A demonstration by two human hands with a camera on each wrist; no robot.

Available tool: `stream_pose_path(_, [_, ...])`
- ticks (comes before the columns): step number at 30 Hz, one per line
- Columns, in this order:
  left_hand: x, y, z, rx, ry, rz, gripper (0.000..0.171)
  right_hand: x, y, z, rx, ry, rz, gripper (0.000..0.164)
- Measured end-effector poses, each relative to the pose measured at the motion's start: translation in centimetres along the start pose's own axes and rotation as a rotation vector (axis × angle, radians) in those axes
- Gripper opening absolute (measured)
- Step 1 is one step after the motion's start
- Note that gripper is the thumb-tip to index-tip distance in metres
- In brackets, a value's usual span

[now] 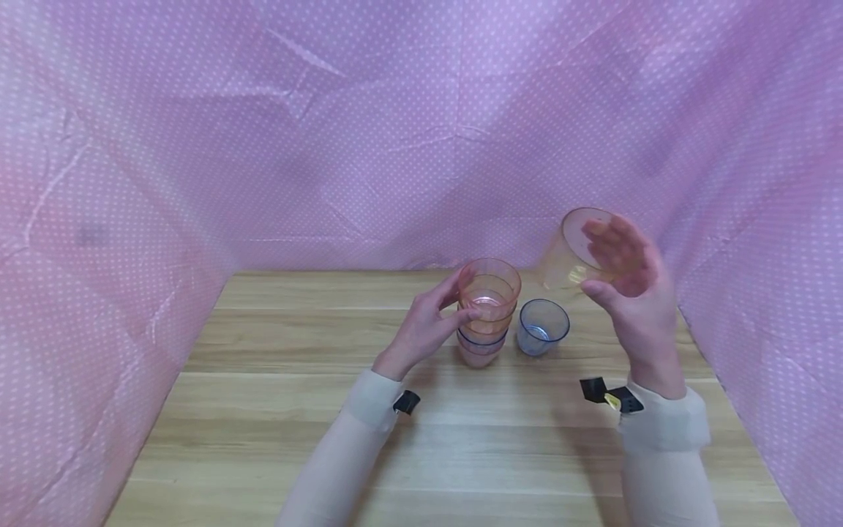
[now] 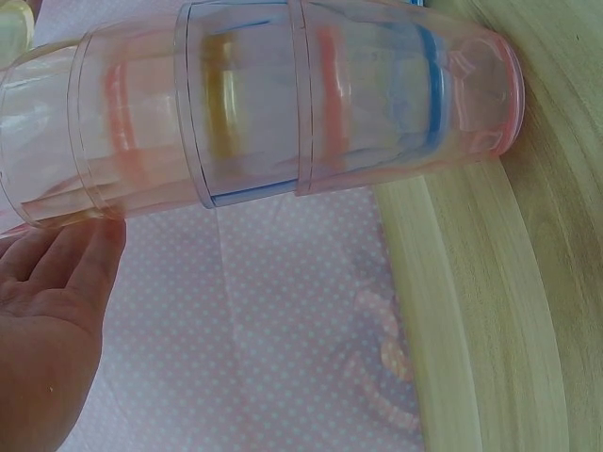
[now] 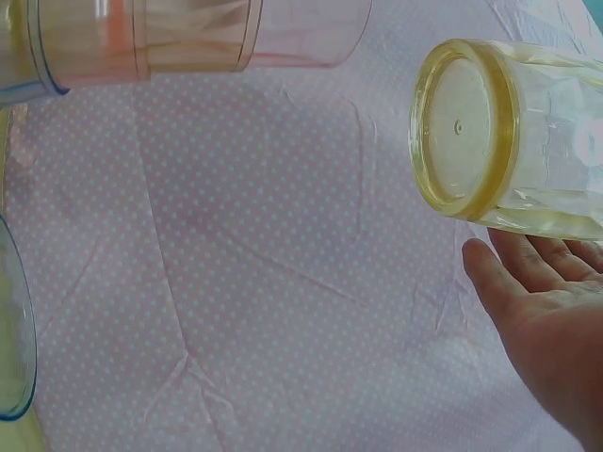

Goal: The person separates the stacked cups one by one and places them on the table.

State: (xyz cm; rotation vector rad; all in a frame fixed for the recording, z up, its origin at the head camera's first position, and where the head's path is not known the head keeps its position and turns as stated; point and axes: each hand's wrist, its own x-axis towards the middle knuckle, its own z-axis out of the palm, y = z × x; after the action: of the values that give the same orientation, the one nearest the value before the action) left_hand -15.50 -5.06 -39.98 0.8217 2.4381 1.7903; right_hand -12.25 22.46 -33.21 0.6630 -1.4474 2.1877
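A tall stack of nested clear plastic cups (image 1: 489,328) in pink, yellow and blue tints stands upright on the table. My left hand (image 1: 421,329) holds its upper part, thumb on the near side; in the left wrist view the fingers (image 2: 89,259) lie against the upper cups. To the right, my right hand (image 1: 642,300) grips a yellow clear cup (image 1: 556,260) in the air, tilted, its base down and to the left. The right wrist view shows that cup's round base (image 3: 459,127), apart from the stack. A single blue clear cup (image 1: 541,342) stands upright just right of the stack.
The wooden table (image 1: 263,432) ends at a pink polka-dot cloth (image 1: 369,146) that rises behind it and on both sides. Small black devices are strapped at both wrists, over light sleeves (image 1: 665,439).
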Motion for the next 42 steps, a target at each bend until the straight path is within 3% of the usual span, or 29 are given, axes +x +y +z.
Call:
stream_pose_path(15, [-0.1, 0.0, 0.0, 0.025, 0.007, 0.004, 0.072, -0.7, -0.3, -2.1, -0.006, 0.075, 0.035, 0.077])
stream_pose_path(23, [-0.2, 0.0, 0.0, 0.030, 0.010, 0.018, 0.073, -1.2, -0.3, -3.6, -0.091, 0.091, 0.064, 0.077])
stream_pose_path(34, [-0.1, 0.2, 0.0, 0.049, 0.011, 0.013, 0.074, -2.1, 0.6, -6.3, -0.201, 0.072, 0.116, 0.072])
stream_pose_path(42, [0.0, 0.1, 0.0, 0.050, 0.006, 0.030, 0.073, -2.9, 1.5, -8.6, -0.250, 0.006, 0.170, 0.074])
